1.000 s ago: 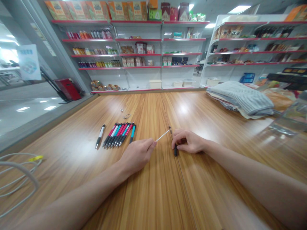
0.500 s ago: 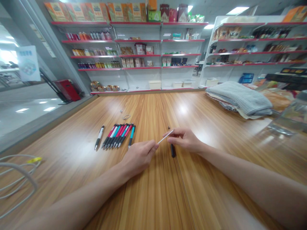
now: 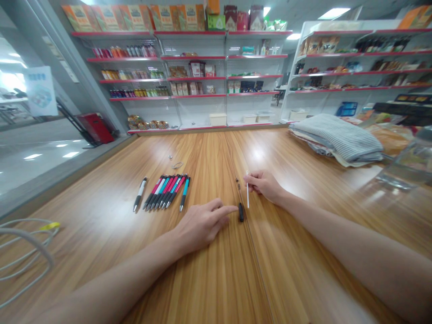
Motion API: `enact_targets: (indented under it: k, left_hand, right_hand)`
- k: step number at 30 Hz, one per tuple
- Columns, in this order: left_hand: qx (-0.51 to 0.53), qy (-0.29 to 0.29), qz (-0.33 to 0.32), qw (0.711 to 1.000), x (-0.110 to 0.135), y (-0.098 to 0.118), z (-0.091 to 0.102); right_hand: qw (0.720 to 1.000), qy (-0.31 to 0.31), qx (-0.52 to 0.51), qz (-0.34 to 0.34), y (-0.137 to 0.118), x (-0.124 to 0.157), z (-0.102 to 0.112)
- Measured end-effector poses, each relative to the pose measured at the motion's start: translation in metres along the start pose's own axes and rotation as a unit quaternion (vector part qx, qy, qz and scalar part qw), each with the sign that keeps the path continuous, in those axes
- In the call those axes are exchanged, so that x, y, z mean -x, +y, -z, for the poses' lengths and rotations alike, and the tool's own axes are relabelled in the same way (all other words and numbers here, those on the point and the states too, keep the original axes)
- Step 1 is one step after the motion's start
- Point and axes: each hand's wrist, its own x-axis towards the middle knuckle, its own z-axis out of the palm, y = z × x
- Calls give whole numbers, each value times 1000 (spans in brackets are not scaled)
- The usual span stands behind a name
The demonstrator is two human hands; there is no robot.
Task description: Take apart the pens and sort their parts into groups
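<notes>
The right hand [image 3: 265, 185] is grasping a white pen refill [image 3: 247, 199] near its upper end, pinching it between thumb and fingers. The refill is pointing toward the operator, to the right of the table seam. The left hand [image 3: 204, 225] is holding nothing; its index finger is pointing at a black pen barrel [image 3: 240, 212], with the other fingers loosely bent. Whether the fingertip is touching the barrel cannot be determined.

The black pen barrel is lying on the wooden table [image 3: 209, 288] beside the seam, between the two hands. A small dark part [image 3: 237, 181] is lying farther along the seam, just left of the right hand's fingertips.

To the left, a row of pens [image 3: 165, 192] in red, white and teal with black grips is lying side by side, tips toward the operator. One white-and-black pen [image 3: 140, 194] is lying to the left of the row and one teal pen [image 3: 185, 193] to its right. A thin ring [image 3: 177, 165] and a small metallic piece [image 3: 170, 157] are lying beyond the row.

A pale cable [image 3: 47, 258] bearing a yellow tag [image 3: 50, 226] is coiling at the left edge. A folded striped cloth [image 3: 337, 137] is lying at the far right. Behind the table, orange cartons [image 3: 137, 17] are displaying dark print on pale panels, and a poster [image 3: 41, 92] is showing blue print; both are too blurred to read.
</notes>
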Motion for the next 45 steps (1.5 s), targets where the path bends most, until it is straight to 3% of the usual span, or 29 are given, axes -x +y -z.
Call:
enact_targets:
  k: [5,13,26,37,41,45]
  left_hand:
    - [-37,-33,-31,998,-7,8,-6]
    - [6,-8,-4,1000,-13,17,-15]
    - [49,48,7,998,-6,9,-13]
    - [14,13,17,1000,-6,10,-8]
    - [31,21,25,999,-6,8,-10]
    - [41,29,29,998,-5,5,-12]
  right_hand:
    - [980,-20,195,32,-2,1,-9]
    - [899,31,423,104,-3,12,-11]
    - [842,5,535,71,-6,24,-12]
    - [861,-47,491,121,-11,25,-11]
    - [898,-82,408,145,-10,26,-4]
    - [933,-158,281,158,-6,24,7]
